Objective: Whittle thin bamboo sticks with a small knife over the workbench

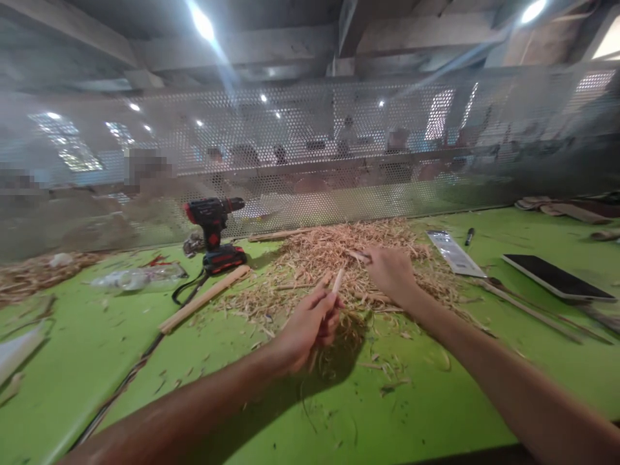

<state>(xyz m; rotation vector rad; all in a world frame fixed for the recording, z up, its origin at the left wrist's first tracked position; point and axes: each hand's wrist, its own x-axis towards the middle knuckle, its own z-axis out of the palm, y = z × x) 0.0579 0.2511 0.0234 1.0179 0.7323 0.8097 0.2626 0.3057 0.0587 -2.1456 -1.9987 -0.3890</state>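
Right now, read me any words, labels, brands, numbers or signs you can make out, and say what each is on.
No text is readable.
Cordless drill: markings too small and blurred.
Flat plastic packet: any print too blurred.
Marker pen: any lettering too small.
Dark-screened tablet: none visible.
Pale strip in the left hand: none visible.

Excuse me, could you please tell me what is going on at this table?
Someone is working by hand over a green tabletop. The left hand holds a thin, pale wooden stick. The right hand, a little farther forward, grips a small, slim object too blurred to identify. A pile of curly, light-brown wood shavings lies around and beyond the hands, and a black-and-red cordless drill stands upright to the left.
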